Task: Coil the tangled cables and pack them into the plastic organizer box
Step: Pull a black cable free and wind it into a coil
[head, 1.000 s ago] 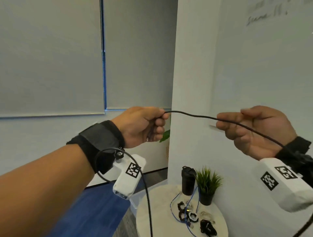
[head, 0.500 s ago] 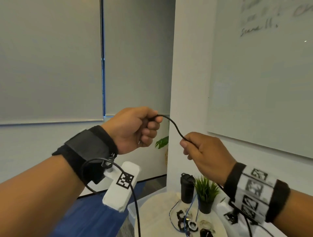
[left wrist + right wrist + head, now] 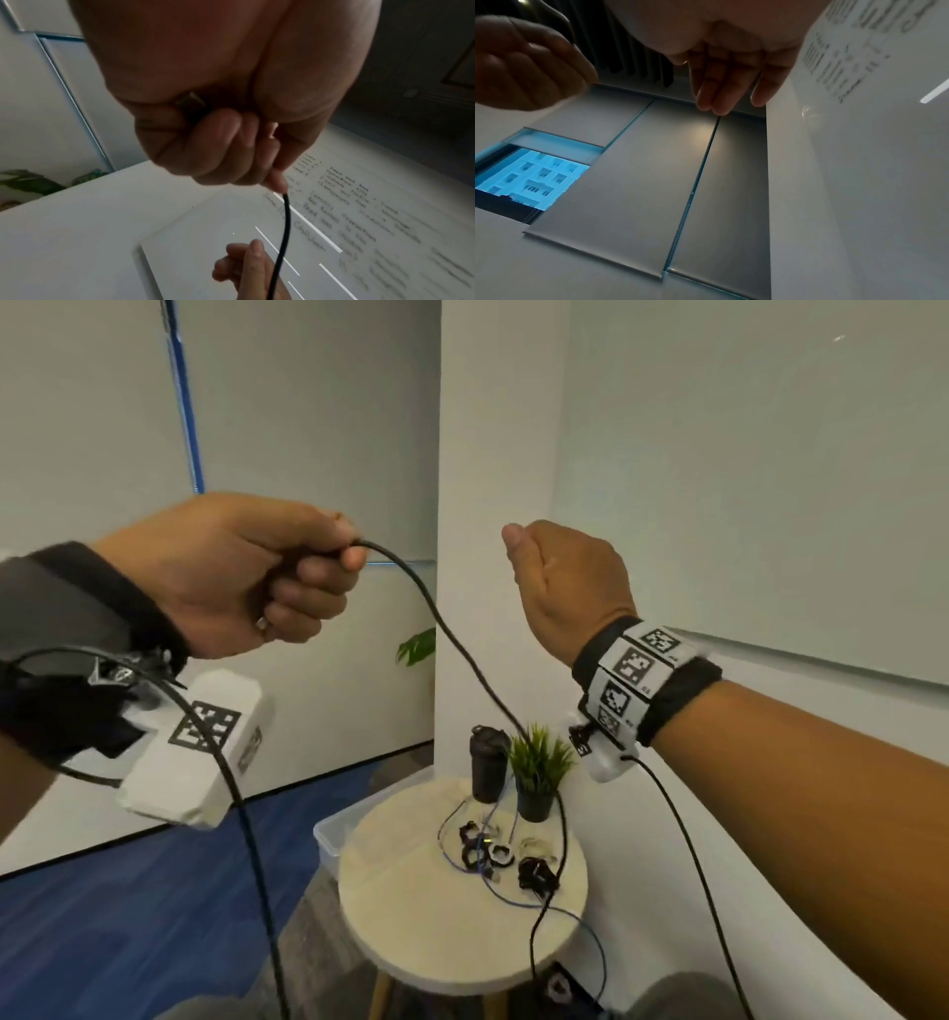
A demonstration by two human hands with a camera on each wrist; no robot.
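Whiteboard (image 3: 359, 203) behind reads "David and Amy". Left hand (image 3: 241, 577) fists black cable (image 3: 462, 654), which drops below the grip; right hand (image 3: 565, 588) alongside, fingers loose, empty.

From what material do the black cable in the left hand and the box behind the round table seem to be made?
The black cable looks rubber- or plastic-jacketed with a matte finish: it bends in a soft curve below the left hand. The box seems translucent plastic with a smooth, pale, slightly see-through rim.
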